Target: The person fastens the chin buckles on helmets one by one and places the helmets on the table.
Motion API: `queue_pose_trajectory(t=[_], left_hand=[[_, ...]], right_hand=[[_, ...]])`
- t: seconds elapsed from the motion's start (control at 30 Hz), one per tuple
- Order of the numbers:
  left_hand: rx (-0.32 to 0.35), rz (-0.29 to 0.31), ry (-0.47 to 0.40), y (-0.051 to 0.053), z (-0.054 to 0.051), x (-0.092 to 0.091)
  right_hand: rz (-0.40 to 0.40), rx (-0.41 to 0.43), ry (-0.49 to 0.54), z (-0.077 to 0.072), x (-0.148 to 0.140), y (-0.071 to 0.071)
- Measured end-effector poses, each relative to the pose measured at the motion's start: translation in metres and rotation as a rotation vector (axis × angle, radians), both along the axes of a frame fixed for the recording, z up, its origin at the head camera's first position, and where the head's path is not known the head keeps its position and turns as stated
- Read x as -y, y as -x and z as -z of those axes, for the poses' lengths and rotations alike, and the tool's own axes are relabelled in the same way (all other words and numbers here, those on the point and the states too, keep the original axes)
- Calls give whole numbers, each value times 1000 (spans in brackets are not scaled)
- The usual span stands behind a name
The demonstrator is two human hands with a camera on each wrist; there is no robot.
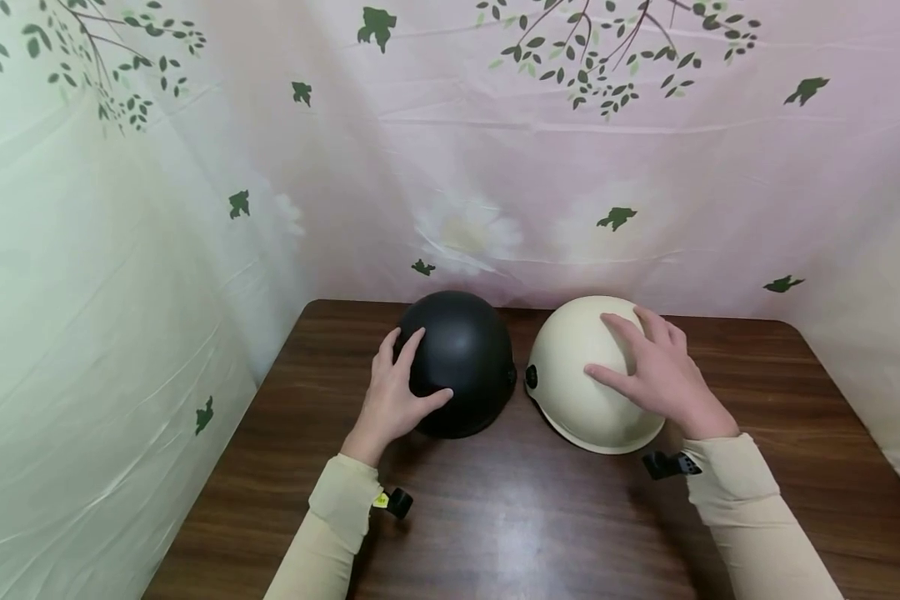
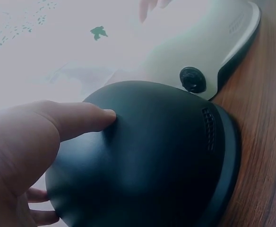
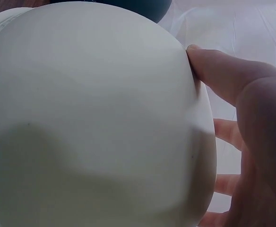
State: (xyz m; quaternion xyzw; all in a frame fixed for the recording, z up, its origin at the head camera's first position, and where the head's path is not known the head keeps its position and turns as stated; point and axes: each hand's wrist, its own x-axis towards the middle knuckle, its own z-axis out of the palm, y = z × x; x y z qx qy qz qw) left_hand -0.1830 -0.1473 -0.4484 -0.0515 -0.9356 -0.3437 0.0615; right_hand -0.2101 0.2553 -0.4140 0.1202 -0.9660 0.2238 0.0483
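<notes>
Two rounded helmets stand side by side, dome up, near the far edge of the table. On the left is a matte black helmet [image 1: 468,354]; the cream one [image 1: 570,350] has a round black fitting [image 2: 193,79] on its side. My left hand [image 1: 393,398] touches the black helmet's left side and top, its thumb and fingers spread. Over the cream helmet's upper right my right hand [image 1: 662,373] lies, fingers apart. In the right wrist view its thumb [image 3: 218,68] meets the shell. The helmets' undersides are hidden.
The dark brown wooden table [image 1: 480,517] reflects light in front. A pale curtain [image 1: 435,167] with printed leaves and flowers hangs close behind the helmets and along both sides. Small black cameras [image 1: 399,502] are worn at both wrists.
</notes>
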Motion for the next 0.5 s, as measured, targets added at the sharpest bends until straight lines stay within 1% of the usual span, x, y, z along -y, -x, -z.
queue_pose_trajectory(t=[0.27, 0.5], left_hand=[[-8, -1, -1, 5, -1, 0], [-6, -9, 12, 4, -2, -2]], right_hand=[[-5, 5, 6, -1, 0, 5], [-10, 18, -4, -3, 0, 1]])
